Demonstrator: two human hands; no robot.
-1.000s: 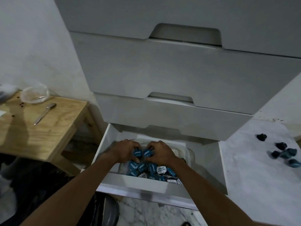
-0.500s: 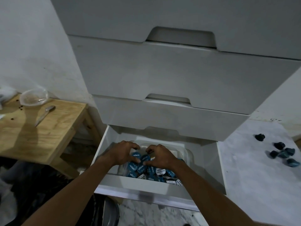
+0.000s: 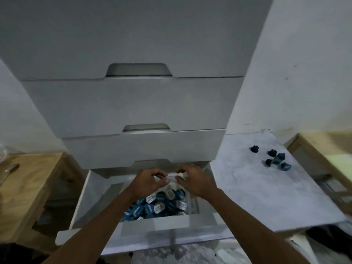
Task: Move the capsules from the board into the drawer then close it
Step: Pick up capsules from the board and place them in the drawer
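Observation:
The bottom drawer (image 3: 133, 237) of the white cabinet stands pulled out. Inside it a clear container holds a heap of blue and white capsules (image 3: 158, 203). My left hand (image 3: 150, 181) and my right hand (image 3: 194, 180) hover side by side over the far end of the container, fingers curled and apart, with no capsule in either. The fingertips are close to the container's far rim; whether they touch it I cannot tell. Several dark blue capsules (image 3: 274, 159) lie loose on the pale marble board (image 3: 257, 191) to the right of the drawer.
Three shut white drawers (image 3: 133, 105) stack above the open one. A wooden table (image 3: 28, 187) with a metal utensil stands at the left. A wooden frame (image 3: 323, 155) lies beyond the board at the right. Marble floor shows below the drawer front.
Both hands lifted off the capsule heap and moved toward the far end of the container. The view swung to the right, so the board is now closer to the middle.

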